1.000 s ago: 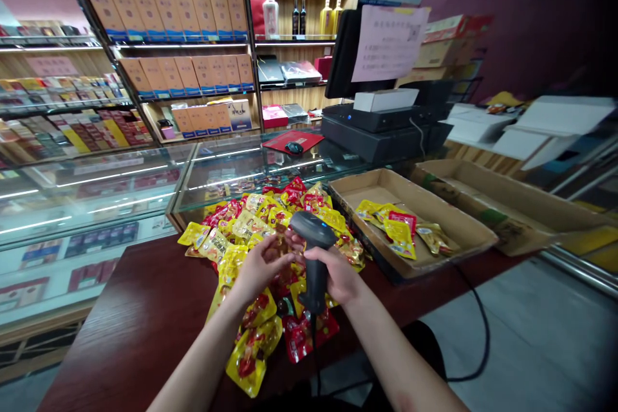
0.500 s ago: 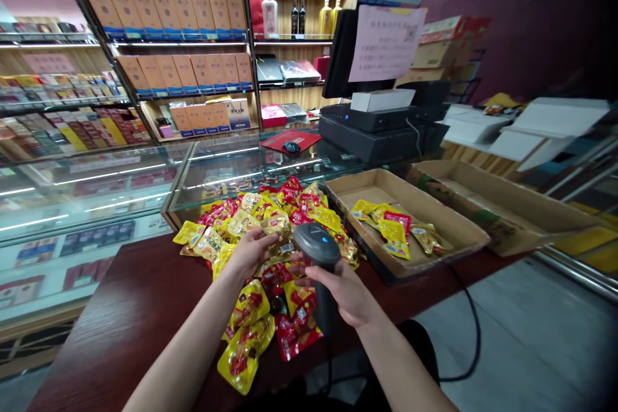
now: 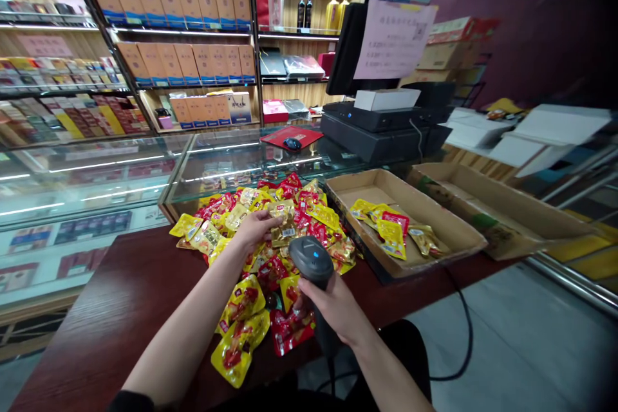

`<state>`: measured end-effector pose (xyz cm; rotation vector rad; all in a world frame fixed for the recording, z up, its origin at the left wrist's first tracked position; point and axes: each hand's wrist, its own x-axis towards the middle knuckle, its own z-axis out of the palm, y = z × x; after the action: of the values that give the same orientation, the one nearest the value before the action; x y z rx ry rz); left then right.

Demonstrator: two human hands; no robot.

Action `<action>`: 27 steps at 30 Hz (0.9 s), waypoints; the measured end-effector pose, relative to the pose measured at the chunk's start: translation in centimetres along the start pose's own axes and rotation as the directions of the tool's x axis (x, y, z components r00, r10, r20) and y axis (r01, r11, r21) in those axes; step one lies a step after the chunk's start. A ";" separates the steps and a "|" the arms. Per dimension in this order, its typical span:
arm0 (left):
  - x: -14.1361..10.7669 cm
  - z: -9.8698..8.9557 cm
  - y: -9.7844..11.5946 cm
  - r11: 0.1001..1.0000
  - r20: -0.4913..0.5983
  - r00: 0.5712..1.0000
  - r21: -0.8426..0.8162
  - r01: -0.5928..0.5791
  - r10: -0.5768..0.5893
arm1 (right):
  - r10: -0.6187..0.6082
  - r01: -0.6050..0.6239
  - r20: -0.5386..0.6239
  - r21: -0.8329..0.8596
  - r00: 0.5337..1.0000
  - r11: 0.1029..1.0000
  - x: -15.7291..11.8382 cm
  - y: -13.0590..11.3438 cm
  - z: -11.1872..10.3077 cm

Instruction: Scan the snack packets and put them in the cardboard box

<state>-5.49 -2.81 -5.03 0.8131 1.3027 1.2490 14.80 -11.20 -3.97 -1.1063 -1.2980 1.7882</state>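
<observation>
A: Which device do you hold?

B: Yours is a dark scanner [image 3: 309, 261], just below the frame's centre, head uppermost, its blue light [image 3: 316, 254] lit; the cord [image 3: 332, 373] descends towards the lower edge.

A: And your other item?

B: You hold a shiny gold packet [image 3: 282, 224], left of centre, above and apart from the scanner, its barcode [image 3: 288, 232] facing you, lower right.

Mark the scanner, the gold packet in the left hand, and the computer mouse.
Scanner [image 3: 313, 262]: head view, top of its head.
Gold packet [image 3: 282, 224]: head view, middle of its front.
Computer mouse [image 3: 292, 143]: head view, its back.
</observation>
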 end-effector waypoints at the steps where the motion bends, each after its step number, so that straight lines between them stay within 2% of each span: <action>1: 0.0 0.0 0.0 1.000 0.002 1.000 -0.008 0.006 -0.006 | 0.000 0.000 0.005 -0.005 1.000 1.000 -0.1 0.1 0.0; 10: 0.0 0.2 0.5 1.000 0.001 1.000 -0.011 0.019 -0.019 | 0.022 -0.020 0.028 -0.066 0.999 0.998 0.0 0.5 0.4; 18: -0.1 0.2 0.5 1.000 0.001 1.000 -0.004 0.019 -0.019 | -0.020 0.023 0.033 -0.085 0.999 0.996 0.3 0.4 0.4; 23: 0.3 0.4 1.3 1.000 -0.022 1.000 0.016 0.004 -0.004 | -0.100 0.101 0.015 -0.168 0.995 0.981 2.6 -0.1 0.7; 27: 1.7 0.2 2.2 0.997 -0.070 0.997 0.078 -0.014 0.019 | -0.111 0.111 0.010 -0.155 0.994 0.982 4.8 -1.2 1.3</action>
<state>-6.04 -0.70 -3.34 0.8424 1.4115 1.2566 11.64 -7.14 -3.81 -1.0931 -1.4917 1.6285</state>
